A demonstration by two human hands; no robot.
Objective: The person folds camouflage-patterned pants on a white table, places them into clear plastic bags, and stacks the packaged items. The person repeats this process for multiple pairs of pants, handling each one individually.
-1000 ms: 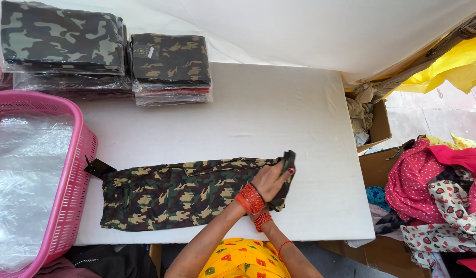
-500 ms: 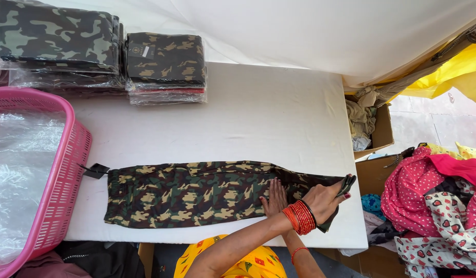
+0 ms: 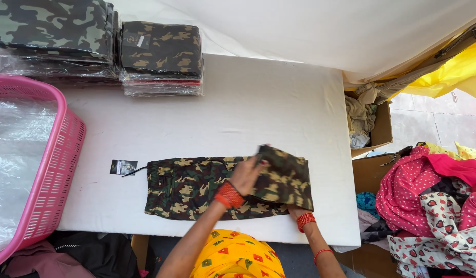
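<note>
Right under the left hand (image 3: 247, 175) lies the camouflage-print cloth garment (image 3: 197, 188), stretched out on the white table (image 3: 248, 113) with its long axis running side to side, waistband end and a small black hang tag (image 3: 122, 167) off to that hand's left. The left hand's fingers are closed around the edge of the folded-over leg part (image 3: 284, 177), which sits doubled back on top of the rest, just to the hand's right. The right hand (image 3: 295, 210) is mostly tucked beneath that fold near the table's front edge, so honestly I can't tell if it's pinching or flat. So the left one's nearer the middle of the garment. Further left of both hands there's a pink plastic basket (image 3: 58, 170), and beyond them stacks of bagged camouflage clothes (image 3: 161, 56).
</note>
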